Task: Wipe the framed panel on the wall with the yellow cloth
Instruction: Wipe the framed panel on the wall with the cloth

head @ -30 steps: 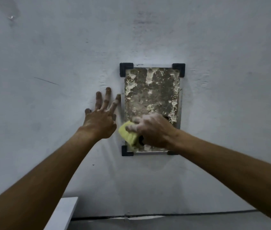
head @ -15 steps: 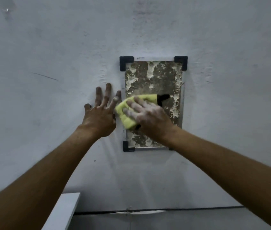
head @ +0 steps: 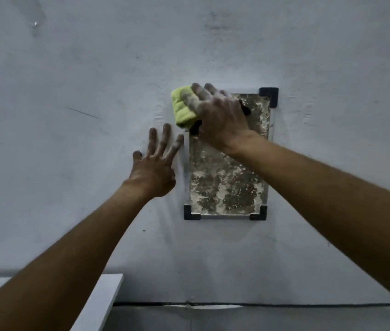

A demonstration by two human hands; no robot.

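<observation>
The right hand [head: 218, 115] and yellow cloth [head: 181, 108] hide the upper-left corner of the framed panel [head: 225, 185]; the hand covers much of the cloth. Lower left, the left forearm [head: 53, 271] overlaps a white ledge [head: 108, 290].

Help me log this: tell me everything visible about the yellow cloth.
The yellow cloth is a yellow-green, plush-looking pad folded in ribbed layers, a dark part showing at its lower edge. It lies flat over the top left corner of the framed panel, overlapping the wall. The right hand presses on it with straight fingers, hiding its right side.
</observation>
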